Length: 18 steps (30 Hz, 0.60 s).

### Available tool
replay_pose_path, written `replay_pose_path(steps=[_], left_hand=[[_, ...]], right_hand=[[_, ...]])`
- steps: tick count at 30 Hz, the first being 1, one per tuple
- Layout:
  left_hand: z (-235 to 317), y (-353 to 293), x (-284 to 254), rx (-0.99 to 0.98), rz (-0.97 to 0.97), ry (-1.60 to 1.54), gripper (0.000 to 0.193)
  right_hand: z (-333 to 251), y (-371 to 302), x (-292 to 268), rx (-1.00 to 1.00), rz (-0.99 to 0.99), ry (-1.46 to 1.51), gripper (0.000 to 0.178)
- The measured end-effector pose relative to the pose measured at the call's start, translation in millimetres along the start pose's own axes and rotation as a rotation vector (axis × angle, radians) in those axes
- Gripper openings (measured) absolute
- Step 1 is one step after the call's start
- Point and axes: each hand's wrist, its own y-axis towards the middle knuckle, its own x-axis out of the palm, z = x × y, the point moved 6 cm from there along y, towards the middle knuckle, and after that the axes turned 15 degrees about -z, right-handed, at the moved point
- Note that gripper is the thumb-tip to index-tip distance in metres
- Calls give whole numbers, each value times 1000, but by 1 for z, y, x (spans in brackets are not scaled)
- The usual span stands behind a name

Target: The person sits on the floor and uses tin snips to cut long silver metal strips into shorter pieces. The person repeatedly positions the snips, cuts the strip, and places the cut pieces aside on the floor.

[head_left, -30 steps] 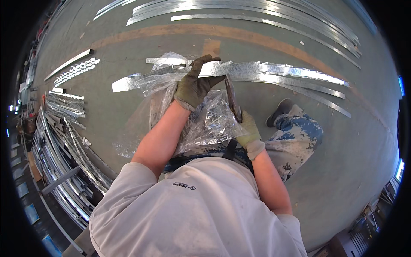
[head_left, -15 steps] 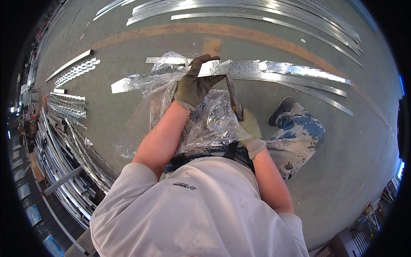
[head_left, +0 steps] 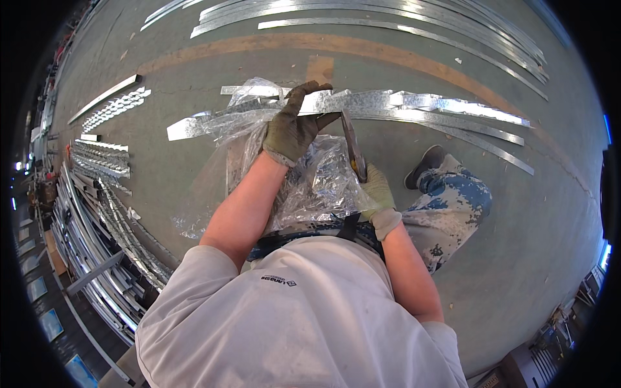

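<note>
My left hand (head_left: 290, 132), in a dark work glove, is closed around a shiny galvanised metal strip (head_left: 369, 101), its thumb below and fingers over the far edge. My right hand (head_left: 377, 192), in a paler glove, grips a long, flat grey metal tool (head_left: 351, 142) with a bit of yellow near the hand. The tool's far end meets the strip's near edge, just right of my left thumb; its exact kind is unclear. Crumpled clear plastic film (head_left: 323, 171) lies across my lap and under my left wrist, partly draped over the strip's left part.
More metal strips (head_left: 466, 123) fan out to the right beneath the held one. Long metal profiles (head_left: 362, 13) lie on the far floor. At the left are stacked profiles (head_left: 97, 239) and short toothed pieces (head_left: 116, 110). My bent leg (head_left: 446, 207) is at the right.
</note>
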Motion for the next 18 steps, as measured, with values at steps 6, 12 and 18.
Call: replay_pose_path(steps=[6, 12, 18], left_hand=[[0, -1, -1, 1, 31, 13, 37], [-1, -1, -4, 4, 26, -1, 37], [-3, 0, -4, 0, 20, 1, 36]], right_hand=[[-3, 0, -1, 5, -5, -7, 45], [-3, -1, -1, -32, 0, -35, 45], [-11, -2, -2, 44, -25, 47, 40]])
